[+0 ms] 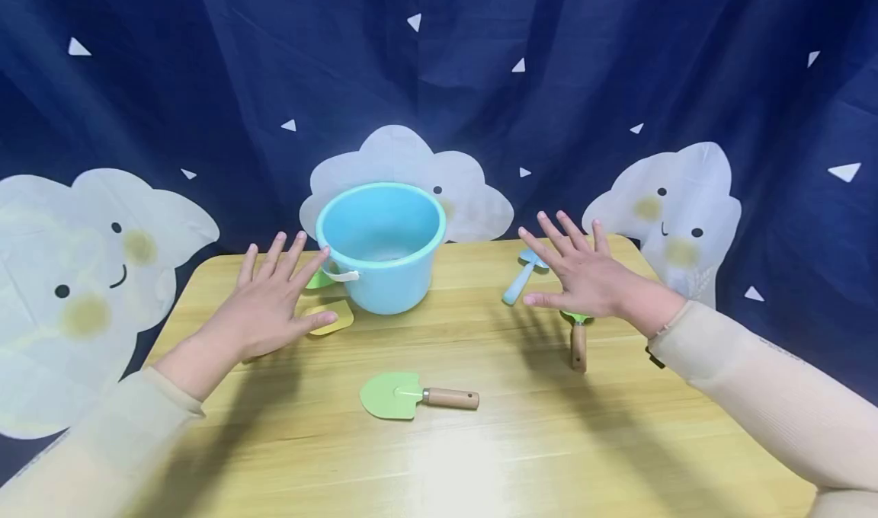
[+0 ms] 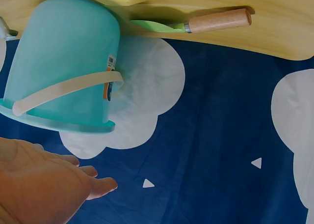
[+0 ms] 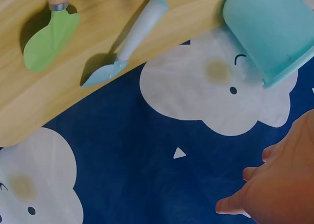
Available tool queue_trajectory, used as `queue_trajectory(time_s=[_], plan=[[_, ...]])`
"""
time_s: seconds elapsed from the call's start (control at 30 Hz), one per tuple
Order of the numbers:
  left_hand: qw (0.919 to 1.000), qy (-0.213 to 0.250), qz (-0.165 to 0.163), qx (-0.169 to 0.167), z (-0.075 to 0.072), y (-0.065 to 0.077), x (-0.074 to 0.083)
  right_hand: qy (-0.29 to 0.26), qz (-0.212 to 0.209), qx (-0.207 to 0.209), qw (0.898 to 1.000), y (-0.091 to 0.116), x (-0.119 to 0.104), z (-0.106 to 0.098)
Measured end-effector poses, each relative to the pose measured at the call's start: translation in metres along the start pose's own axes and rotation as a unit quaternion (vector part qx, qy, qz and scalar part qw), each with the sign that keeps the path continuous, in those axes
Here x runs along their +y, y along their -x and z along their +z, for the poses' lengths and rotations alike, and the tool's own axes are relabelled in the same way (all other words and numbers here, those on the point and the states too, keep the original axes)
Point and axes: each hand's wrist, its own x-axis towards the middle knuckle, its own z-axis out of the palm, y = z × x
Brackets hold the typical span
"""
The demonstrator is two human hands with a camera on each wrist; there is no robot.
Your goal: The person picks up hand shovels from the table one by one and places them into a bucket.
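My left hand [image 1: 270,312] hovers over the left of the table, fingers spread, holding nothing. Beside its fingertips stands a light-blue bucket [image 1: 392,286], upright, with a white handle [image 2: 68,90] hanging down its side. Partly hidden by this hand are a yellow tool [image 1: 336,318] and a green-bladed tool [image 2: 221,21] with a wooden handle. My right hand [image 1: 586,278] is raised with spread fingers, also holding nothing. Near it lie a small blue shovel [image 1: 519,282] and a green-bladed tool [image 3: 51,42] with a wooden handle. A green trowel [image 1: 393,396] lies between the hands, towards me.
The wooden table [image 1: 329,465] has rounded back corners. Behind it hangs a dark blue curtain [image 1: 370,68] with white clouds and small triangles. The bucket stands near the table's back edge.
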Motion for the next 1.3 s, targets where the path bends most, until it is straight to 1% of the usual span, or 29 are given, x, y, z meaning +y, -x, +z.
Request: queue_trajectory(time_s=[0.27, 0.37, 0.7, 0.83, 0.93, 1.07, 1.3], plan=[[0.9998, 0.006, 0.012, 0.015, 0.005, -0.007, 0.0, 0.002, -0.007, -0.001, 1.0, -0.007, -0.001, 0.001], [0.9998, 0.008, 0.012, 0.013, 0.006, -0.009, 0.002, 0.001, -0.013, 0.0, 1.0, -0.009, -0.002, 0.003], [0.9997, 0.015, 0.017, 0.004, 0.006, -0.015, 0.008, 0.008, -0.009, -0.002, 1.0, -0.015, -0.001, 0.007], [0.9996, 0.013, 0.022, 0.009, 0.008, -0.017, 0.009, 0.014, -0.012, 0.001, 1.0, -0.02, -0.002, 0.008], [0.9994, 0.013, 0.028, 0.014, 0.009, -0.02, 0.01, 0.007, -0.015, 0.002, 1.0, -0.022, -0.004, 0.008], [0.9994, 0.013, 0.031, 0.008, 0.011, -0.022, 0.011, -0.001, -0.021, 0.001, 1.0, -0.026, -0.007, 0.008], [0.9993, 0.009, 0.036, 0.004, 0.013, -0.025, 0.016, 0.002, -0.029, 0.006, 1.0, -0.033, -0.011, 0.011]])
